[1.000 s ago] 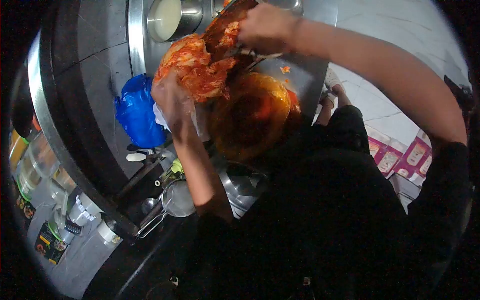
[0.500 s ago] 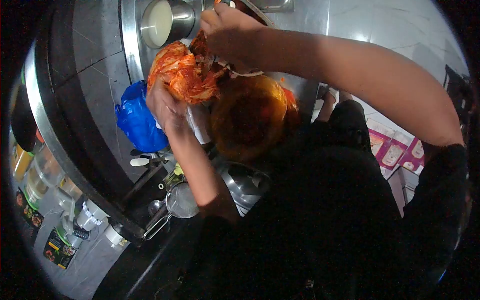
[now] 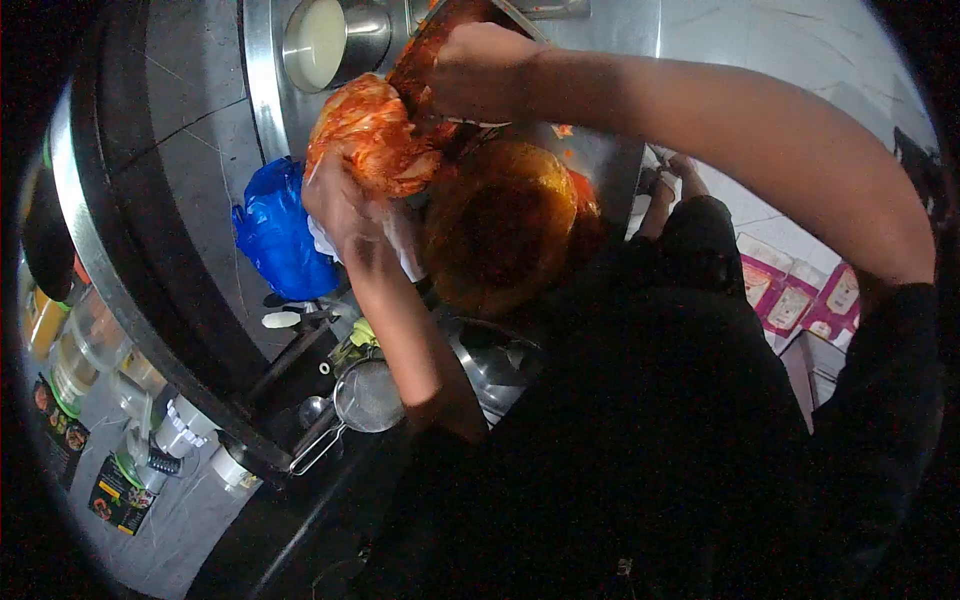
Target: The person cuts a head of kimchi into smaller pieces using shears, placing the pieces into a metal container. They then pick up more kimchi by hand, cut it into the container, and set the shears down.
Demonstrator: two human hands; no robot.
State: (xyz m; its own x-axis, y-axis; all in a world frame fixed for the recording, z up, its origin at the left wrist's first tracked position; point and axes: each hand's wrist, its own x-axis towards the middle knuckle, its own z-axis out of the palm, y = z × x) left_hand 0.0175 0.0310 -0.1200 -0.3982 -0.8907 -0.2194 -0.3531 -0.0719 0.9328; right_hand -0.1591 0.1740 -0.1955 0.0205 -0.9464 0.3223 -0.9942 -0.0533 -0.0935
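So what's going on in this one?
A person in black clothes holds a red-orange coated leafy clump, likely cabbage, in the left hand. The bare right hand is just beside it, over a red-smeared metal container; its fingertips are hard to make out. Nearer the body is a round, amber translucent vessel. A blue plastic bag lies to the left, and a steel pot contains something pale.

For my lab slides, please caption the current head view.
Left hand grips sauce-coated cabbage beside an orange-stained bowl; right hand works above.
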